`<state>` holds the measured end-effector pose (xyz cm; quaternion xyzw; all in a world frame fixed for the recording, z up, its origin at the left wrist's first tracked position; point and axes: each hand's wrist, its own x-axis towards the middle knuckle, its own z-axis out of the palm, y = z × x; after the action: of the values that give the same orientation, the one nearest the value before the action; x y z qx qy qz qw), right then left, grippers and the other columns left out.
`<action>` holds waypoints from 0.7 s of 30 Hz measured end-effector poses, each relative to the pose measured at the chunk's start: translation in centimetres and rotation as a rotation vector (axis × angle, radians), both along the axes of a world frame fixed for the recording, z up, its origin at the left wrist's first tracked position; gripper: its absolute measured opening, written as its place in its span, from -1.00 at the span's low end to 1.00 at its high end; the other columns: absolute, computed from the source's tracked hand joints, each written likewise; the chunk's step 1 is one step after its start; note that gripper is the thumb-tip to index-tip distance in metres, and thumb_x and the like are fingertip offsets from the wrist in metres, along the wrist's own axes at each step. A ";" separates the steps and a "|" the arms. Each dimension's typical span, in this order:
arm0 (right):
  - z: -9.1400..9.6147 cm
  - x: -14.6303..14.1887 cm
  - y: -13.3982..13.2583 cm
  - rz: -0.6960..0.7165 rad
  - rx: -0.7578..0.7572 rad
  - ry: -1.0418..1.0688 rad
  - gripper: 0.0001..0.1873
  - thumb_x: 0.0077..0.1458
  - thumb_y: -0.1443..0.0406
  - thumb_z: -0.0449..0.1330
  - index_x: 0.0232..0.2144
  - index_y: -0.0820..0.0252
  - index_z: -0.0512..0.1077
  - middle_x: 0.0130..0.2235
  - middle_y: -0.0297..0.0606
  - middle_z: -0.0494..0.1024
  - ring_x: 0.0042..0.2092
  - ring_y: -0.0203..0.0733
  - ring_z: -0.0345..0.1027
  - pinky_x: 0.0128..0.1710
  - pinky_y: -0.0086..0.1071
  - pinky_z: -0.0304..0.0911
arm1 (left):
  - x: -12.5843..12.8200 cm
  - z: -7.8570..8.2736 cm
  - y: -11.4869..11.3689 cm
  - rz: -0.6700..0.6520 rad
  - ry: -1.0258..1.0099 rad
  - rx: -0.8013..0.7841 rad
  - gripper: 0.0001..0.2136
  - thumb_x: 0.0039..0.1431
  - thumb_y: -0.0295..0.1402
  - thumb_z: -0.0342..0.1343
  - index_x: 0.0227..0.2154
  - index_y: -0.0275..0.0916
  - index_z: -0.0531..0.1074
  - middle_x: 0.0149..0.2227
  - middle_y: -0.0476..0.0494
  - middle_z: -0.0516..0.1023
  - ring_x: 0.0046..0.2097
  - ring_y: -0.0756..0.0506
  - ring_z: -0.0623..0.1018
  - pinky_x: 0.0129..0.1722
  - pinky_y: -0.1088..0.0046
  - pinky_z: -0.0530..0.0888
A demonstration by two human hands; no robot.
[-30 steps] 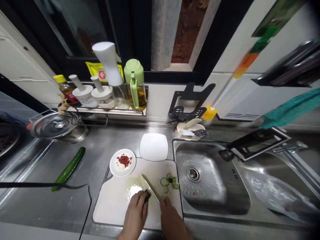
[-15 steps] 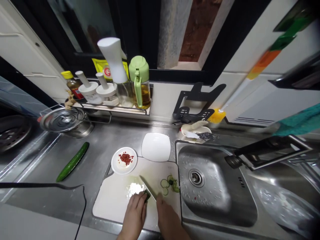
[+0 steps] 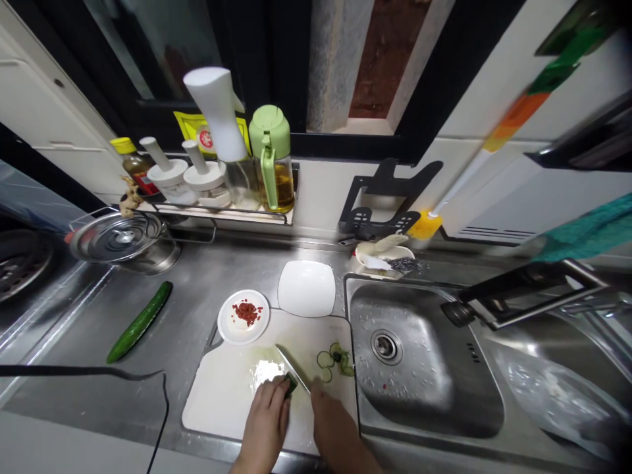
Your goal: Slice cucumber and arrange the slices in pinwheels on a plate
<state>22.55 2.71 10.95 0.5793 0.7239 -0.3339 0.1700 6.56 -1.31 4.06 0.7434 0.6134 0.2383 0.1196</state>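
My left hand (image 3: 267, 415) presses a short piece of cucumber (image 3: 291, 383) against the white cutting board (image 3: 222, 388), its fingers curled over most of it. My right hand (image 3: 333, 418) grips a knife (image 3: 292, 367), whose handle is hidden inside the fist. The blade slants up and to the left, right beside the cut end of the cucumber. Thin cucumber slices (image 3: 336, 361) lie in a loose group near the board's right edge. A white plate with small red berries or bits (image 3: 247, 313) overlaps the board's upper left corner.
A white square dish (image 3: 307, 289) stands behind the board, and a whole cucumber (image 3: 141, 322) lies to the left. The steel sink (image 3: 419, 408) adjoins the board on the right, under a black faucet (image 3: 523, 296). A condiment shelf (image 3: 222, 214) hangs behind, above a lidded pot (image 3: 153, 253).
The knife and my right hand have shifted slightly to the right, a little away from the cucumber piece. My left hand stays in place on it. The whole view has shifted slightly.
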 end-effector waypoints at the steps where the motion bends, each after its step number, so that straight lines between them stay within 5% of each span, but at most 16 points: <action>1: -0.1 -0.1 -0.1 0.004 0.011 -0.018 -0.31 0.03 0.65 -0.18 0.25 0.52 0.12 -0.04 0.12 0.54 -0.05 0.04 0.46 -0.07 -0.21 0.35 | -0.1 0.1 0.0 -0.004 -0.005 -0.004 -0.75 0.29 -0.40 -0.07 -0.04 -0.21 0.42 -0.12 -0.20 0.57 -0.10 -0.12 0.56 -0.05 0.24 0.56; 8: -0.9 -1.3 -0.7 0.036 0.057 -0.150 -0.31 0.08 0.64 -0.15 0.26 0.33 0.16 -0.01 0.06 0.52 -0.10 -0.05 0.49 -0.16 -0.31 0.37 | -1.6 0.5 0.0 -0.024 -0.054 -0.039 -0.75 0.27 -0.38 -0.02 -0.05 -0.20 0.44 -0.08 -0.21 0.56 -0.04 -0.12 0.56 -0.03 0.28 0.57; 15: 1.3 -1.9 0.0 -0.020 -0.021 -0.125 -0.28 0.03 0.68 -0.10 0.21 0.20 0.23 -0.02 -0.04 0.54 -0.07 -0.11 0.48 -0.13 -0.39 0.32 | -2.2 -0.1 0.6 -0.105 -0.139 -0.024 -0.76 0.28 -0.40 -0.04 -0.05 -0.23 0.44 -0.06 -0.22 0.56 0.00 -0.10 0.55 0.02 0.29 0.55; 21: 1.1 -1.2 -2.7 -0.019 -0.014 -0.111 -0.19 -0.02 0.68 -0.15 0.21 0.02 0.24 -0.10 -0.15 0.58 -0.21 -0.11 0.52 -0.32 -0.41 0.32 | -2.3 -0.3 0.4 -0.133 -0.134 -0.010 -0.75 0.28 -0.41 -0.03 -0.03 -0.22 0.43 -0.06 -0.20 0.57 0.00 -0.12 0.55 0.02 0.25 0.54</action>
<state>21.31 0.02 12.01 0.6027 0.7054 -0.3079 0.2107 4.26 -0.92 3.74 0.7643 0.5544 0.2760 0.1798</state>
